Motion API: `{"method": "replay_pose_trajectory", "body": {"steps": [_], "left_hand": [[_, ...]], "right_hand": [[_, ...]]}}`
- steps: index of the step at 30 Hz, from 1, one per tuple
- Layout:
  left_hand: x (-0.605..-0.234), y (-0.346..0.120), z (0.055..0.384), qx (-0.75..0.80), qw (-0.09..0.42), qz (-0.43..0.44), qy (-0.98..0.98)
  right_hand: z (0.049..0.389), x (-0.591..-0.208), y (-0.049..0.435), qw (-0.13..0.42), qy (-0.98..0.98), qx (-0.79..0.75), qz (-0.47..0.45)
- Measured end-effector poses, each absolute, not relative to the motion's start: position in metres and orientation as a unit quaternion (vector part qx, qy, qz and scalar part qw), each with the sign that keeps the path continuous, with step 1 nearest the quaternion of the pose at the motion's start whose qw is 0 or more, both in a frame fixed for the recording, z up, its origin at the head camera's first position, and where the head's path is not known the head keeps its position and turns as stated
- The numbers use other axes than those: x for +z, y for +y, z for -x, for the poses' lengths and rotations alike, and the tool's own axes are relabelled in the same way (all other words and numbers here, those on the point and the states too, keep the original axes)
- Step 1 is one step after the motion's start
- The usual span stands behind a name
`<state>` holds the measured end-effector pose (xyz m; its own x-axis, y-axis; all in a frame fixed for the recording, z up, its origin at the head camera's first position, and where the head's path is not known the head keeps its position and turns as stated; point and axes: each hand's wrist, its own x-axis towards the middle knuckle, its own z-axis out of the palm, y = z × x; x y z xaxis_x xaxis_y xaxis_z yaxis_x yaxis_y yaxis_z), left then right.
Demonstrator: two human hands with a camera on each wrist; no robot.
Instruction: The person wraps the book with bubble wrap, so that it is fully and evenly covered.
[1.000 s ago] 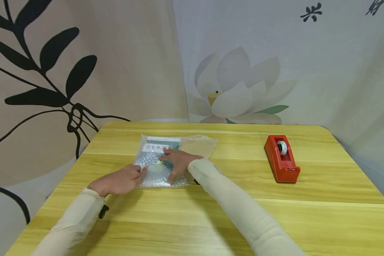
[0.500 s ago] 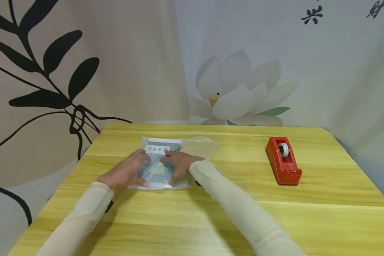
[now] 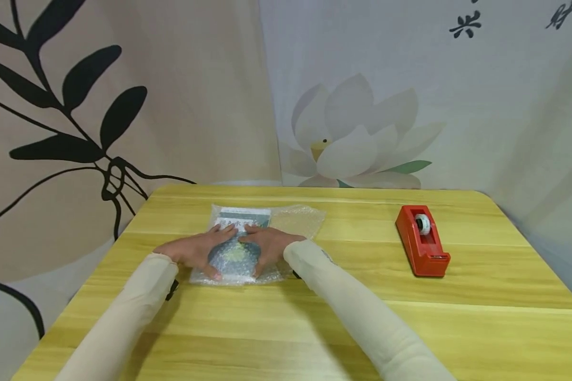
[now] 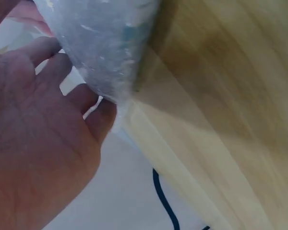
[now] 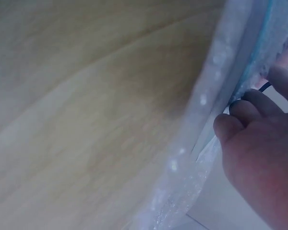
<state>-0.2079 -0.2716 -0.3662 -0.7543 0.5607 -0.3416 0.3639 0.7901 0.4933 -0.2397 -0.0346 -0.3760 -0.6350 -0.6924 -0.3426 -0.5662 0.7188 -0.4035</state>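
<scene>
A book [image 3: 234,254] with a blue-green cover and a white title band lies under clear bubble wrap [image 3: 299,218] on the wooden table. On its left part rests my left hand [image 3: 193,250], fingers spread, thumb toward the near edge. My right hand [image 3: 270,245] presses on the right part of the cover, its fingers nearly meeting those of the left. From the left wrist, my palm [image 4: 43,129] shows beside the bubble wrap [image 4: 103,43]. The right wrist view has the wrap's edge [image 5: 201,96] close by my fingertips [image 5: 228,125].
A red tape dispenser [image 3: 421,246] with a roll of tape [image 3: 422,224] stands at the right of the table [image 3: 286,328]. Behind the table's far edge hangs a printed cloth [image 3: 209,95]. The bubble wrap reaches past the book on the right.
My left hand was at the wrap's left edge with fingers bent; it has moved right onto the book and spread its fingers. My right hand has stayed in place.
</scene>
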Motion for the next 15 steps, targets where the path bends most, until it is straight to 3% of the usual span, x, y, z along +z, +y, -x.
{"method": "replay_pose_trajectory", "body": {"steps": [7, 15], "left_hand": [[-0.360, -0.262, 0.212, 0.168, 0.261, -0.247, 0.918], [-0.357, -0.252, 0.212, 0.092, 0.246, -0.230, 0.937]], "right_hand": [[0.240, -0.375, -0.032, 0.244, 0.890, -0.137, 0.359], [0.238, -0.375, -0.031, 0.235, 0.894, -0.113, 0.364]]}}
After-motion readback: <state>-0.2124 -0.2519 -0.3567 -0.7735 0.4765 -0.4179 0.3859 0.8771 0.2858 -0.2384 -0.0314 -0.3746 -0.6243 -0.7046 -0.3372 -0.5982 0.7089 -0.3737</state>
